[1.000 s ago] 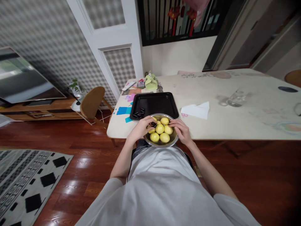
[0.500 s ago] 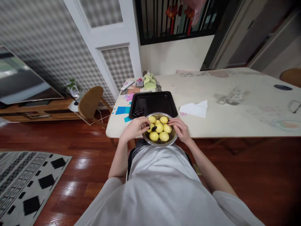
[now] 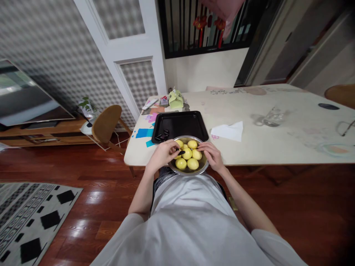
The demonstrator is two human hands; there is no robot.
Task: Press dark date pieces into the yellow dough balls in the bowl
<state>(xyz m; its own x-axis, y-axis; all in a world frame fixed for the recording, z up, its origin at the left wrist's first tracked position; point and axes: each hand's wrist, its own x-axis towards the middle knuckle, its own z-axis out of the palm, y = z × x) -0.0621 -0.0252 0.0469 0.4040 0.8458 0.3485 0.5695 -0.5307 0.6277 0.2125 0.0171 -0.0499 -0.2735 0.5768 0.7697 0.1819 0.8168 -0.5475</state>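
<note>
A round metal bowl (image 3: 189, 173) with several yellow, lemon-like fruits (image 3: 187, 153) sits at the table's front edge, close to the body. At its left rim, my left hand (image 3: 165, 152) is closed, pinching a small dark object (image 3: 181, 152) over the fruits. My right hand (image 3: 211, 152) rests at the bowl's right side, fingers reaching over the rim near the fruits; whether they hold anything is too small to tell. Just behind the bowl lies a black tray (image 3: 184, 123), with several small dark pieces (image 3: 163, 135) in its front left corner.
White paper (image 3: 227, 131) lies right of the tray, and a clear glass vessel (image 3: 273, 117) stands farther right. A green box (image 3: 175, 99) and a white remote (image 3: 150, 104) are at the back left. A wooden chair (image 3: 107, 123) stands left of the table.
The view has shifted slightly, so the table sits a little lower. The dark object at my left fingertips now points right, over the fruits. My right hand has barely moved.
</note>
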